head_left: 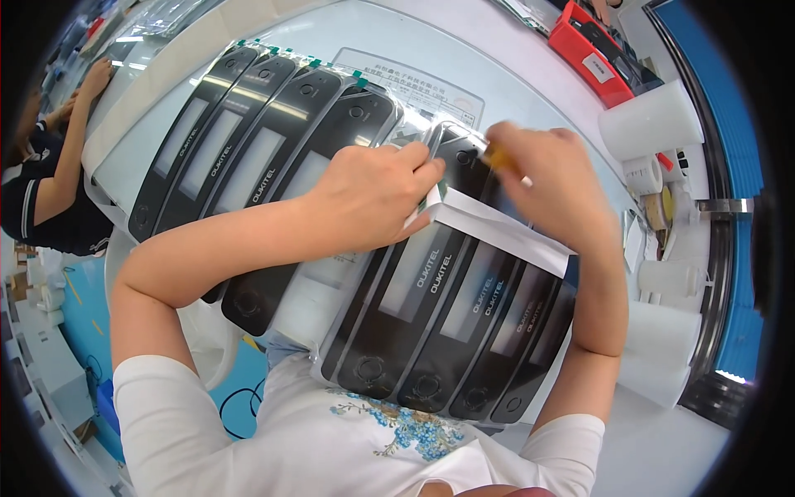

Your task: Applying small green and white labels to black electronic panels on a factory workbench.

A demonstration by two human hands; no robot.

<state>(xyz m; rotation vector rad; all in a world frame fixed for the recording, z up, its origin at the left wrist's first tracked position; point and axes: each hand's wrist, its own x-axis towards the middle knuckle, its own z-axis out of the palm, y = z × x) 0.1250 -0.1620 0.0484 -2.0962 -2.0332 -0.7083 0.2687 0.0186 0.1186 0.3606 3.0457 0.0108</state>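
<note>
My left hand (373,190) is closed over the middle of the glossy black panels, thumb and index finger pinching the left end of a white strip (505,225). A bit of green shows at its fingertips. Smeared by motion, my right hand (559,182) grips a small amber-yellow object (501,157) whose kind is unclear. It is above the upper end of a black panel (464,157) with a round hole. Beneath the strip, several black panels with pale windows (426,319) overlap in clear film, reaching toward my lap.
More black panels (240,137) fan out at left, green tabs (315,63) along their top edges. A printed sheet (406,83) lies behind. At right are a red bin (592,50) and white rolls (650,120). Another person's arm (70,149) is at far left.
</note>
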